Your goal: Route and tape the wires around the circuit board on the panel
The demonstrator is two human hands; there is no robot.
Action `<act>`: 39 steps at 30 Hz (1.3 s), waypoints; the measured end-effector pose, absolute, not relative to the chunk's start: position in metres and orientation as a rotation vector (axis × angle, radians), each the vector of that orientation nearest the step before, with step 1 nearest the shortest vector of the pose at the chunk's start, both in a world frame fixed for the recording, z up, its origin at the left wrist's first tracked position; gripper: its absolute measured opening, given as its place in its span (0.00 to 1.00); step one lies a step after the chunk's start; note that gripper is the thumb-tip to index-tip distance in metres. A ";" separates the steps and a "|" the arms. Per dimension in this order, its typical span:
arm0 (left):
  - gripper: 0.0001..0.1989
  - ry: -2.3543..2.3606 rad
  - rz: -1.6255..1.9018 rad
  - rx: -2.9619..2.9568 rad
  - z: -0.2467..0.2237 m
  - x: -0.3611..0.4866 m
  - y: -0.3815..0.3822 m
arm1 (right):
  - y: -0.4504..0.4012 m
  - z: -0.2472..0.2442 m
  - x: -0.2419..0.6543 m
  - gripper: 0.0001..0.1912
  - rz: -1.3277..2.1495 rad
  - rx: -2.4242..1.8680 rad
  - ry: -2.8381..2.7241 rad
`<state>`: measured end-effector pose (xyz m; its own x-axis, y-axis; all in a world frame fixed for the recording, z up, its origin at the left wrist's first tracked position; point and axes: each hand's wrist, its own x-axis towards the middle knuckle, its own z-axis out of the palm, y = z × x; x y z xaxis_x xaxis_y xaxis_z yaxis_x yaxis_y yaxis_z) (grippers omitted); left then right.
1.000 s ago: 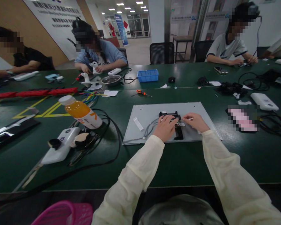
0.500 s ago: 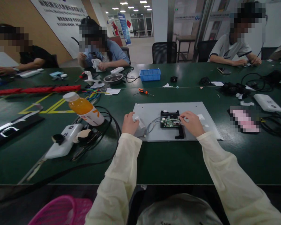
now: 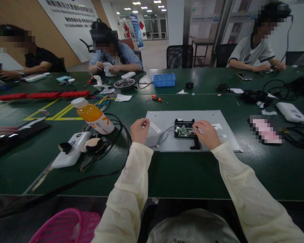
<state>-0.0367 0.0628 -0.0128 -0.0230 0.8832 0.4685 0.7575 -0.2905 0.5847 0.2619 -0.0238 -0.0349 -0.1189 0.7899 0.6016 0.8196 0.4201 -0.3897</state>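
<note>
A green circuit board (image 3: 184, 131) in a black bracket (image 3: 195, 143) lies on a flat grey panel (image 3: 164, 116). Grey wires (image 3: 164, 134) run leftward from the board. Over the panel's left edge, my left hand (image 3: 140, 131) is closed in a pinch, with a pale, partly see-through strip (image 3: 155, 127) at its fingertips. My right hand (image 3: 208, 134) is also pinched, its fingertips at the board's right end; whatever sits between them is too small to make out. White paper pieces (image 3: 218, 126) show on the panel beside that hand.
Left of the panel are a juice bottle (image 3: 92, 116), a white device (image 3: 71, 150) and black cables (image 3: 125, 130). Beyond it lie an orange screwdriver (image 3: 159, 99) and a blue basket (image 3: 163, 80). A phone (image 3: 266, 130) lies right. Several people sit around the table.
The pale strip at my left fingertips has shifted up and right, and that hand has turned slightly. My right hand stays at the board. Another person's hand has appeared at far left.
</note>
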 end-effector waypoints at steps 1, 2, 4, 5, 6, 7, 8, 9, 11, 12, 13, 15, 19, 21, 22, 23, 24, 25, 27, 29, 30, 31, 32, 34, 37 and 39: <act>0.11 1.713 1.263 1.988 -0.010 -0.036 0.062 | -0.025 -0.033 0.260 0.12 -0.055 -1.363 -1.896; 0.12 1.657 1.295 1.901 -0.009 -0.035 0.062 | -0.026 -0.031 0.258 0.13 -0.058 -1.356 -1.893; 0.14 1.564 1.284 1.790 -0.009 -0.034 0.061 | -0.028 -0.028 0.253 0.14 -0.047 -1.334 -1.897; 0.15 1.531 1.243 1.779 -0.011 -0.032 0.060 | -0.030 -0.026 0.249 0.15 -0.031 -1.319 -1.905; 0.14 1.508 1.185 1.799 -0.013 -0.031 0.059 | -0.032 -0.024 0.244 0.15 -0.011 -1.301 -1.920; 0.14 1.490 1.120 1.844 -0.016 -0.029 0.058 | -0.034 -0.022 0.239 0.16 0.013 -1.281 -1.942; 0.13 1.475 1.053 1.908 -0.019 -0.027 0.056 | -0.037 -0.021 0.233 0.17 0.038 -1.257 -1.973; 0.12 1.466 0.997 1.978 -0.022 -0.025 0.055 | -0.040 -0.020 0.227 0.18 0.062 -1.228 -2.014; 0.10 1.468 0.919 2.111 -0.027 -0.022 0.053 | -0.045 -0.019 0.214 0.20 0.106 -1.157 -2.122; 0.10 1.479 0.890 2.160 -0.030 -0.020 0.052 | -0.048 -0.020 0.207 0.22 0.126 -1.114 -2.182; 0.10 1.496 0.869 2.194 -0.032 -0.019 0.051 | -0.050 -0.021 0.202 0.23 0.146 -1.071 -2.239; 0.09 1.537 0.831 2.230 -0.036 -0.019 0.051 | -0.052 -0.025 0.193 0.26 0.182 -0.997 -2.332; 0.08 1.579 0.759 2.241 -0.039 -0.018 0.050 | -0.053 -0.035 0.185 0.30 0.235 -0.950 -2.445; 0.09 1.573 0.809 2.236 -0.034 -0.016 0.047 | -0.053 -0.037 0.185 0.30 0.246 -0.962 -2.474; 0.12 1.567 0.874 2.242 -0.031 -0.014 0.044 | -0.052 -0.038 0.185 0.30 0.250 -0.970 -2.483; 0.14 1.561 0.957 2.254 -0.026 -0.012 0.041 | -0.052 -0.039 0.186 0.29 0.252 -0.978 -2.492; 0.15 1.550 1.041 2.275 -0.021 -0.010 0.038 | -0.052 -0.039 0.186 0.29 0.254 -0.985 -2.500; 0.14 1.536 1.101 2.303 -0.017 -0.008 0.035 | -0.052 -0.039 0.186 0.29 0.254 -0.989 -2.508; 0.10 1.444 1.077 2.401 -0.010 -0.005 0.030 | -0.052 -0.039 0.186 0.29 0.247 -0.992 -2.518; 0.07 1.307 0.884 2.532 -0.008 -0.004 0.026 | -0.051 -0.039 0.186 0.29 0.237 -0.988 -2.520; 0.06 1.255 0.766 2.594 -0.009 -0.003 0.025 | -0.051 -0.039 0.185 0.28 0.234 -0.984 -2.518; 0.06 1.232 0.659 2.647 -0.010 -0.003 0.024 | -0.051 -0.039 0.185 0.28 0.231 -0.980 -2.516; 0.06 1.243 0.578 2.689 -0.012 -0.004 0.023 | -0.051 -0.039 0.185 0.28 0.229 -0.977 -2.513; 0.07 1.322 0.495 2.736 -0.016 -0.005 0.023 | -0.051 -0.038 0.185 0.27 0.225 -0.974 -2.510; 0.08 1.412 0.463 2.741 -0.019 -0.009 0.022 | -0.052 -0.036 0.185 0.26 0.218 -0.976 -2.510; 0.07 1.403 0.441 2.743 -0.020 -0.011 0.022 | -0.052 -0.035 0.184 0.26 0.213 -0.978 -2.513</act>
